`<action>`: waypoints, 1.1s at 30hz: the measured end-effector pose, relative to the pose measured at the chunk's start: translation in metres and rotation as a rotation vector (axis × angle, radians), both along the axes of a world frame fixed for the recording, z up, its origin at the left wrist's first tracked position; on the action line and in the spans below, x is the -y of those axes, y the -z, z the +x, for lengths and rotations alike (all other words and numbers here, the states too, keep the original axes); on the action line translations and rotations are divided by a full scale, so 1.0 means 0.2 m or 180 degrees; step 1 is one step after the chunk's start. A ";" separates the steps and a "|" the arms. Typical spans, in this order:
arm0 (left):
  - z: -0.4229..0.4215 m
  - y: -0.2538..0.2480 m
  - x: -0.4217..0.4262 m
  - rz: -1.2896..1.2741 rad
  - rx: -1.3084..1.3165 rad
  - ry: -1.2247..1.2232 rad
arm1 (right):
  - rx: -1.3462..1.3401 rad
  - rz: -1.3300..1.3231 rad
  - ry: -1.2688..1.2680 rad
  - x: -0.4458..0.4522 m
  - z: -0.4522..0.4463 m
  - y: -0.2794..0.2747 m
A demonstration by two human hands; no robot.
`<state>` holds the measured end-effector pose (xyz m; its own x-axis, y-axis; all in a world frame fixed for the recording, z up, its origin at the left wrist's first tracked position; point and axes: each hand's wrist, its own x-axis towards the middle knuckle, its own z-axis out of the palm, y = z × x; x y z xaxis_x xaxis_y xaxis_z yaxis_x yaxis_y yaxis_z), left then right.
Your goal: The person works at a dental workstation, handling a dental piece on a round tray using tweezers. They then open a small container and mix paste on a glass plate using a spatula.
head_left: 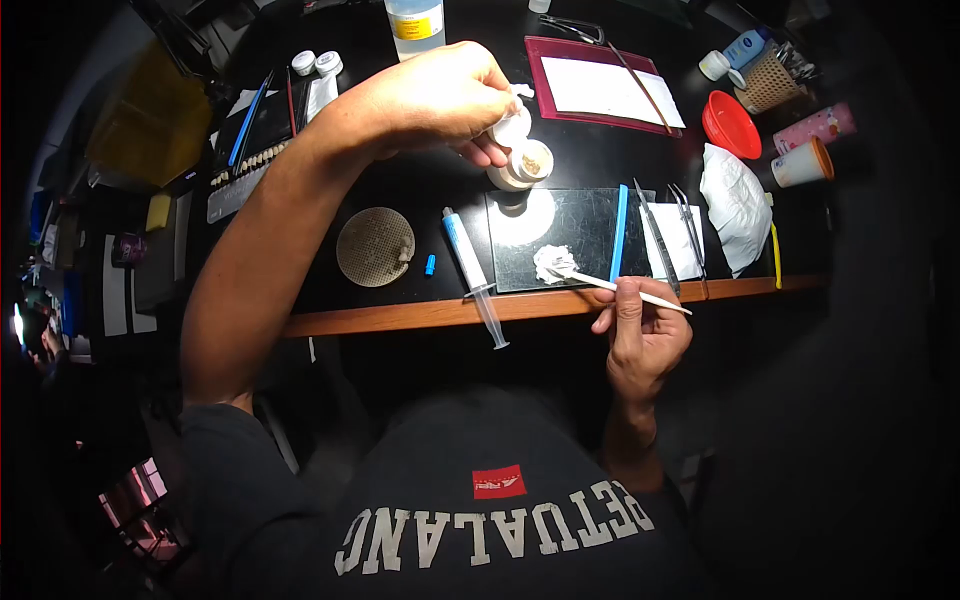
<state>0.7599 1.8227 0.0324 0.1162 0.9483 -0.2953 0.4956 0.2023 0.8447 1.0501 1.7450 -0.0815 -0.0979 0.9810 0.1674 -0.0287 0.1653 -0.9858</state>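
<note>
My left hand point(450, 95) reaches over the bench, its fingers pinched on a white round lid point(512, 127). Just below the lid stands a small open jar point(520, 168) with pale powder in it. At the bench edge, my right hand point(645, 340) grips a thin white spatula point(598, 282) between thumb and fingers. The spatula's far end rests in a mound of white paste point(553, 262) on a dark glass slab point(515, 235). A syringe point(465, 250) lies left of the slab, its plunger past the edge. Its blue cap point(430, 265) is beside it.
Left lies a round honeycomb disc point(375, 246). Right of the slab are a blue strip point(619, 230), tweezers point(657, 240) and crumpled tissue point(737, 205). Behind stand a bottle point(415, 28), a maroon tray point(545, 80) and a red bowl point(731, 125). A wooden edge point(390, 318) borders the bench.
</note>
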 end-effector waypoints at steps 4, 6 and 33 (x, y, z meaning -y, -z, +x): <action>0.00 -0.03 0.03 -0.0012 -0.0009 0.0051 | -0.0071 -0.0174 -0.0091 0.01 -0.03 -0.01; -0.04 -0.01 0.01 -0.0012 -0.0032 0.0227 | -0.0147 -0.0256 -0.0142 0.01 -0.03 -0.01; -0.02 0.03 0.03 0.0263 -0.0279 0.0196 | -0.0052 0.0907 -0.0344 -0.24 -0.18 -0.08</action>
<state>0.7565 1.8167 0.0265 0.1522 0.9617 -0.2280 0.5777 0.1006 0.8100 1.0145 1.7934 -0.0646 -0.1942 0.8783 0.4368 -0.0765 0.4304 -0.8994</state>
